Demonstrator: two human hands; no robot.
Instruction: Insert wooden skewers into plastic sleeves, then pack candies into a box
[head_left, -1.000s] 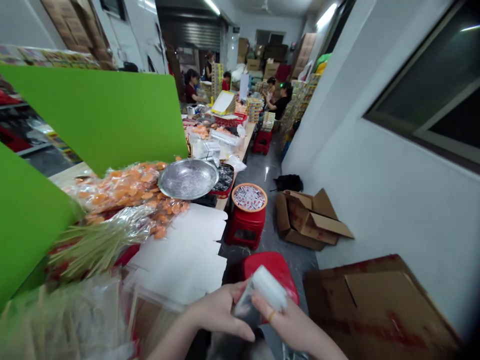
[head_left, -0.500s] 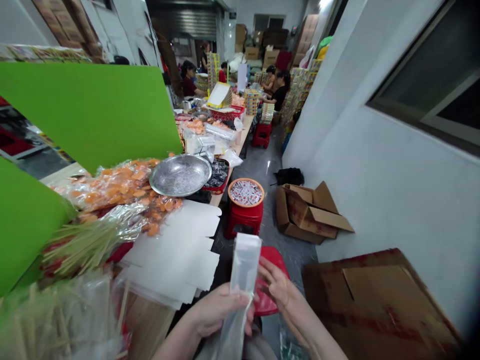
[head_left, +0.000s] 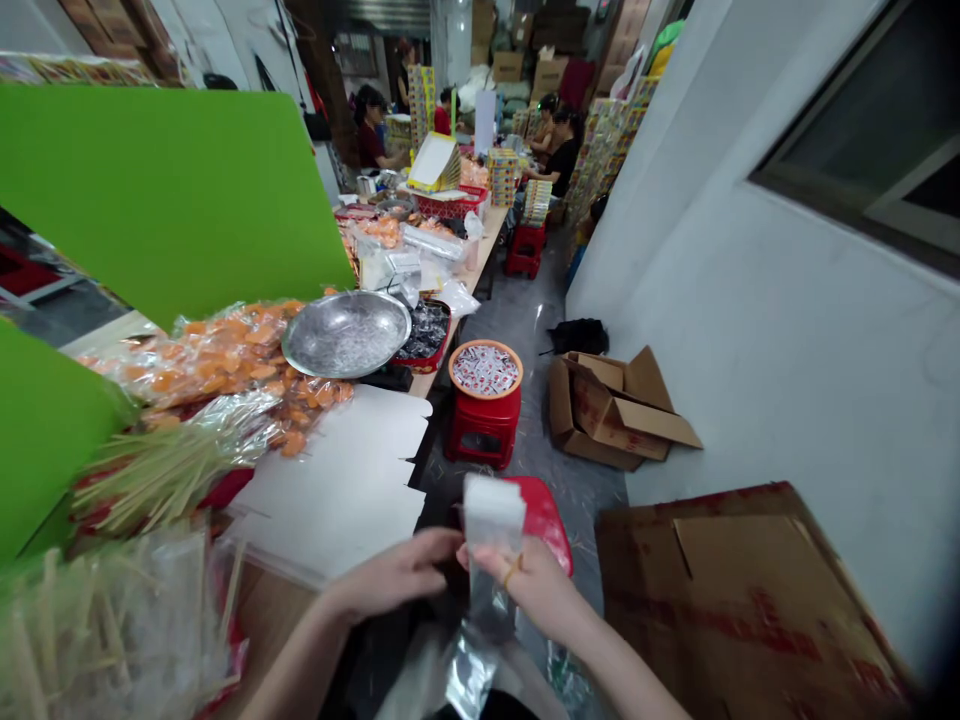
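A bundle of long clear plastic bags (head_left: 495, 510) stands upright in front of me, its lower end hanging shiny over my lap. My right hand (head_left: 536, 590) is closed around the middle of the bundle, with a thin yellowish band looped at its fingers. Just left of the bags, my left hand (head_left: 394, 580) has its thumb and fingers apart and grips nothing visible; whether its fingertips touch the bags I cannot tell. Behind the bundle is a red stool (head_left: 544, 520).
On the table at left lie white card sheets (head_left: 337, 490), wooden sticks (head_left: 150, 480), bagged orange pieces (head_left: 232, 350) and a metal bowl (head_left: 346, 335). Ahead, an orange basin (head_left: 486, 370) of small packets sits on a red stool. Cardboard boxes (head_left: 735, 590) stand at right. Several people work farther back.
My left hand has let go of the bags and moved left. My right hand, open beside them before, is now closed on them. The view has shifted slightly.
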